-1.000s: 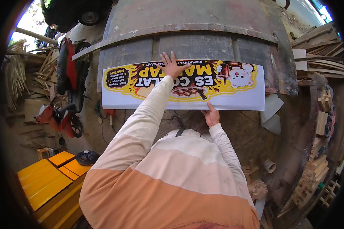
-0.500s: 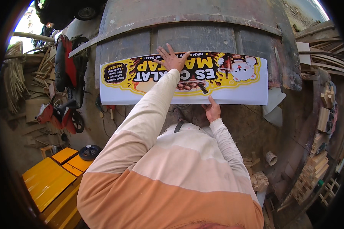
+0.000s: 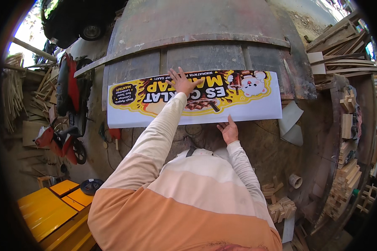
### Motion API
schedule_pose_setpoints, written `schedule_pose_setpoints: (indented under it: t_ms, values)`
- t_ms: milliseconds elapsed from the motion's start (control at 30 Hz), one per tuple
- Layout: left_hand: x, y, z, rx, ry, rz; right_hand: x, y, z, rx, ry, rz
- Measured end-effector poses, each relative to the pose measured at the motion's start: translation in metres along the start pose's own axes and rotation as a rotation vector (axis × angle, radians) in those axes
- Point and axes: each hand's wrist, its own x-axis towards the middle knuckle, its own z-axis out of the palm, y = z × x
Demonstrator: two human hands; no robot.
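Observation:
A long white printed sheet [image 3: 255, 108] with a yellow, brown and red design, upside down to me, lies across the near end of a dark metal panel. Its near strip is plain white and reaches past the panel. My left hand [image 3: 181, 82] lies flat on the printed part, fingers spread toward the sheet's far edge. At the near edge, right of the middle, is my right hand [image 3: 229, 131]. Its thumb shows over the edge and its other fingers sit at or under it, partly hidden.
A raised metal bar [image 3: 188, 38] crosses the panel [image 3: 205, 21] beyond the sheet. Red motorbike parts [image 3: 67, 140] and scrap wood stand left. Yellow boxes [image 3: 46, 205] are lower left. Wood offcuts [image 3: 345, 184] are stacked right, near a short pipe [image 3: 295, 181]. A curled white piece [image 3: 291, 123] hangs beside the sheet.
The view has shifted, so the sheet and panel appear lower and further left. Both hands keep about the same places on the sheet; the right thumb overlaps its edge less.

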Motion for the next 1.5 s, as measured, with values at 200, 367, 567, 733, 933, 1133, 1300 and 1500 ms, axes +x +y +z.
schedule_pose_setpoints:
  t_ms: [200,367,567,733,933,1133,1300,1500]
  values:
    - [-0.008,-0.005,0.01,-0.002,0.087,0.07,0.001,0.011,-0.002,0.079,0.018,-0.035]
    - [-0.002,-0.002,0.019,0.03,0.121,0.02,0.002,0.005,0.003,0.095,-0.024,-0.029]
    - [-0.006,0.005,0.025,0.081,0.161,-0.025,-0.001,0.003,-0.003,0.027,-0.001,-0.007]
    - [-0.003,0.008,0.036,0.082,0.268,-0.069,-0.024,-0.004,-0.011,-0.043,-0.09,0.028]
    - [0.002,0.011,0.042,0.09,0.274,-0.101,-0.051,-0.046,-0.078,-0.244,0.015,0.198]
    - [-0.003,0.015,0.032,0.128,0.136,-0.075,-0.054,-0.152,-0.136,-0.422,0.413,-0.395]
    - [-0.016,-0.003,0.019,0.073,0.119,0.019,0.003,-0.297,-0.117,-1.197,0.669,-1.09]
    - [-0.068,-0.059,0.004,-0.243,0.451,-0.089,0.1,-0.39,-0.142,-2.076,0.754,-1.02]
